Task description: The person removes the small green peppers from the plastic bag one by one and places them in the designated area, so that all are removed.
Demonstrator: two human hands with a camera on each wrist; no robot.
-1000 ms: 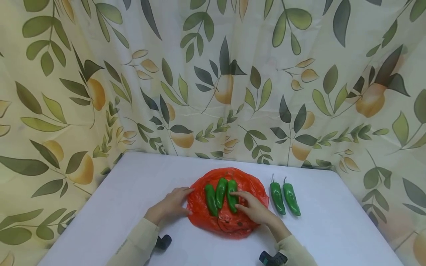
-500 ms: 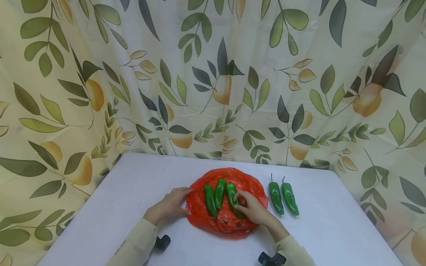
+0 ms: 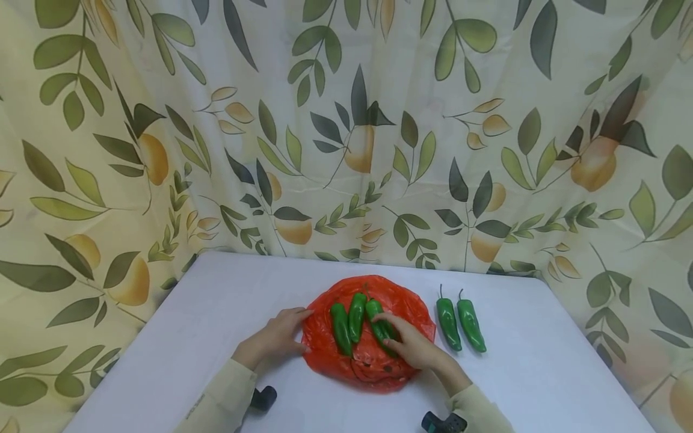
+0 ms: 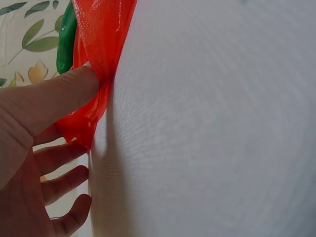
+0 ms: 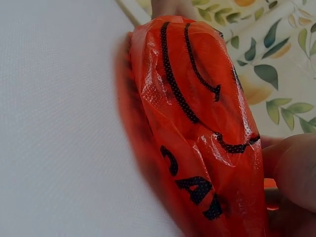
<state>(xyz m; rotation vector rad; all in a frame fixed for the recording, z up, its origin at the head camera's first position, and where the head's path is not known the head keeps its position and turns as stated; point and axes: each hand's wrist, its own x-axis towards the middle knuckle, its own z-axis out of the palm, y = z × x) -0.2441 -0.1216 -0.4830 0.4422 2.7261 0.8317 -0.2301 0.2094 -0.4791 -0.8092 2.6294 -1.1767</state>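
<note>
A crumpled red plastic bag (image 3: 332, 355) lies flat on the white table. On it rest two green chili peppers (image 3: 341, 328) side by side, and a slanting third green chili pepper (image 3: 373, 310) to their right. My right hand (image 3: 419, 346) spans the third pepper with index finger and thumb, partly hiding it; the bag blocks that grip in the right wrist view. At the bag's left rim, my left hand (image 3: 278, 332) rests with thumb and fingers spread. In the left wrist view its thumb (image 4: 64, 94) presses the red plastic and the other fingers bend loosely.
Two more green chili peppers (image 3: 471, 325) lie on the table (image 3: 520, 385) to the right of the bag. A leaf-and-fruit patterned curtain (image 3: 325, 150) hangs behind the table and along both sides. Black print (image 5: 197, 190) marks the bag's near side.
My right index finger has moved from bent against the third pepper to stretched across it. That pepper now lies more slanted, its lower end shifted right. The left hand stays at the rim.
</note>
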